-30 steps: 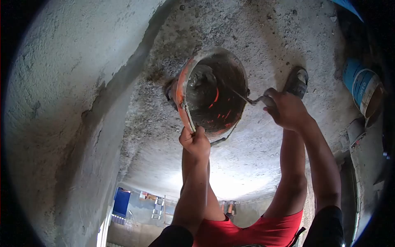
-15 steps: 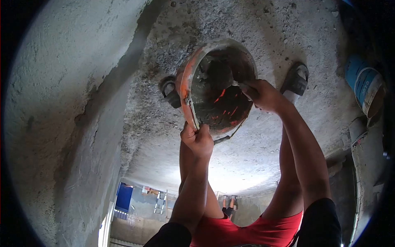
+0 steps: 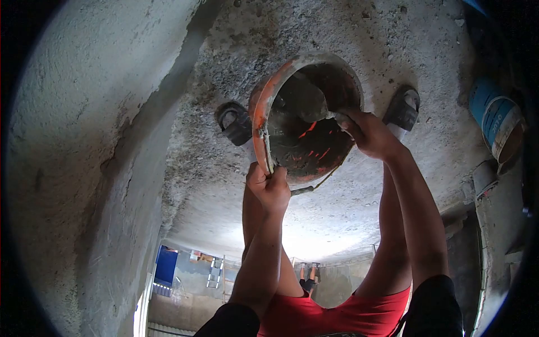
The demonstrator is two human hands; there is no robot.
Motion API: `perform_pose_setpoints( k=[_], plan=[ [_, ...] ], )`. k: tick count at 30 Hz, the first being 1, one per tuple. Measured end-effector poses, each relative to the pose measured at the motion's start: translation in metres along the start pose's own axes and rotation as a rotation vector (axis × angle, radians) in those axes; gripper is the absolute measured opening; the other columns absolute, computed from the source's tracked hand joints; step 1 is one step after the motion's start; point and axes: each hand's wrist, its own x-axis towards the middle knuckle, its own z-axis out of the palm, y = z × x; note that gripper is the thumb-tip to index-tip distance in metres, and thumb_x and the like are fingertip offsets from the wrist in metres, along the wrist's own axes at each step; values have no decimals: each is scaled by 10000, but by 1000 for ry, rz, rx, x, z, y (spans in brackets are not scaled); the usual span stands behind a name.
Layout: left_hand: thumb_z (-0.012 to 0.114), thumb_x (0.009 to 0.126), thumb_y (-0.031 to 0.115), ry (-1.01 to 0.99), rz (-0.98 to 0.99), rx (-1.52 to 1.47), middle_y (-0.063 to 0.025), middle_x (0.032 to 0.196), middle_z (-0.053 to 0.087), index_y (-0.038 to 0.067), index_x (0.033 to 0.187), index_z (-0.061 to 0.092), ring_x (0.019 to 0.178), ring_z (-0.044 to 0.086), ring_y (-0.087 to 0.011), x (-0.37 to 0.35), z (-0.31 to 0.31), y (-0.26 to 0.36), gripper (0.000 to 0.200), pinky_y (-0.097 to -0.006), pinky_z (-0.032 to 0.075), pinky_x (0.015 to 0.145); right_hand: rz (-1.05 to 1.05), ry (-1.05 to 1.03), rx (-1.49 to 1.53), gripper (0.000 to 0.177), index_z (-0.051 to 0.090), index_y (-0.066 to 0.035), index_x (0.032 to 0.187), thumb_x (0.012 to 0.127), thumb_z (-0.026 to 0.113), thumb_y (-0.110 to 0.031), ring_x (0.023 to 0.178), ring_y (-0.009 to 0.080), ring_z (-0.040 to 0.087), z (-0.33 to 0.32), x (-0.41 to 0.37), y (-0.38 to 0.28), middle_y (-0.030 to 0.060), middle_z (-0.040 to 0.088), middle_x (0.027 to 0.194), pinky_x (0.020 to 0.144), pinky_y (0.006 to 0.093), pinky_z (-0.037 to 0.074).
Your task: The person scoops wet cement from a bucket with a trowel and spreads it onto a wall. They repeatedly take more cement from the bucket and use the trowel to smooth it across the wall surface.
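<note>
My left hand [image 3: 270, 189] is closed on the near rim of an orange bucket [image 3: 260, 115], which is tilted so its mouth faces me. Grey mortar coats the inside, with streaks of orange plastic showing through. In my right hand [image 3: 371, 135] is the handle of a trowel, its mortar-covered blade [image 3: 312, 104] inside the bucket near the upper wall. The wire bail with its dark grip [image 3: 302, 191] hangs down at the near side, beside my left hand.
Rough concrete floor [image 3: 208, 168] lies around my sandalled feet. A concrete wall [image 3: 84, 140] rises on the left. A blue and white bucket [image 3: 497, 121] lies tipped at the right. Far back are a ladder [image 3: 214, 273] and another person's legs [image 3: 307, 274].
The bucket has shifted a little to the right, with my right hand moving along. The trowel blade has moved slightly right inside it. My left hand keeps its hold on the rim.
</note>
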Motion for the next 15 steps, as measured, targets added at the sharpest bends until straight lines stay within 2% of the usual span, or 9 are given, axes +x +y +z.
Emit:
perform_pose_setpoints(
  k=[1, 6, 8, 10, 15],
  plan=[
    [496, 733, -111, -3, -14, -34, -74, 1076, 687, -98, 1061, 659, 976, 627, -131, 1, 0, 1, 366, -266, 439, 927, -13, 31, -58, 272, 615, -17, 1202, 1025, 569, -220, 890, 400, 677, -2, -3, -3, 222, 690, 947, 778, 438, 517],
    [499, 725, -111, 19, -66, -166, -76, 1098, 690, -89, 1090, 663, 996, 638, -142, 9, 7, 18, 400, -277, 437, 955, -1, 5, -55, 273, 616, -30, 1220, 997, 612, -187, 951, 410, 685, -23, -18, -20, 231, 691, 992, 793, 454, 535],
    [563, 783, -75, 104, -84, -183, -10, 913, 677, -46, 933, 656, 818, 583, -71, 14, 11, 24, 179, -232, 444, 755, -9, 2, -42, 294, 616, -34, 1225, 973, 646, -181, 962, 407, 687, -30, -24, -18, 229, 693, 1006, 799, 455, 542],
    [558, 782, -71, 85, -59, -168, -16, 923, 680, -50, 969, 661, 838, 592, -75, 14, 5, 22, 215, -234, 447, 778, -122, 65, -229, 354, 623, -40, 1217, 911, 716, -190, 936, 408, 693, -35, -31, -16, 214, 698, 1019, 784, 438, 553],
    [550, 773, -70, 101, -57, -191, -25, 929, 682, -58, 1000, 662, 860, 601, -80, 15, 0, 17, 254, -238, 452, 798, -151, 133, -358, 388, 635, -75, 1208, 861, 758, -197, 905, 405, 697, -39, -38, -3, 172, 706, 1044, 739, 446, 563]
  ],
)
